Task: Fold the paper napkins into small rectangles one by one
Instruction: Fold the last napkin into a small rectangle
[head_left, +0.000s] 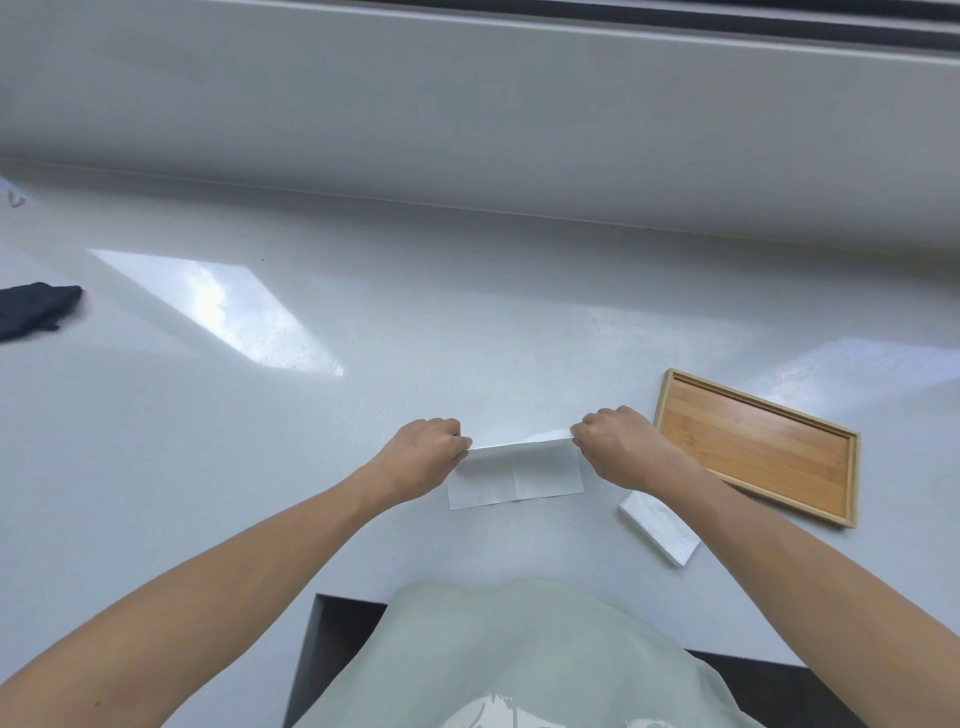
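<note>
Both hands grip one white napkin (517, 470) at the middle of the pale counter (363, 338). Left hand (423, 454) pinches the napkin's far left corner between thumb and curled fingers, knuckles turned up. Right hand (618, 441) pinches the far right corner the same way, fingers curled under. Between the two hands the far edge of the napkin is lifted off the counter and stretched straight, while the near part lies flat on the surface. A crease runs down the middle of the flat part, from the lifted edge toward the near edge. The napkin forms a wide rectangle, its long side running left to right.

Just beside the right forearm, nearer the person, a small stack of folded napkins (660, 527) lies on the counter, turned at an angle. It sits apart from the napkin being handled. Beyond that stack, to the right, a shallow wooden tray (753, 444) with a light raised rim rests on the counter, also at an angle; the right wrist lies just beside its near left corner.

Far to the left, at the frame's edge, a dark cloth (36, 312) lies on the counter, well apart from everything else. A bright patch of reflected light falls on the surface between it and the hands. At the bottom, the person's pale green shirt (519, 665) fills the view.
</note>
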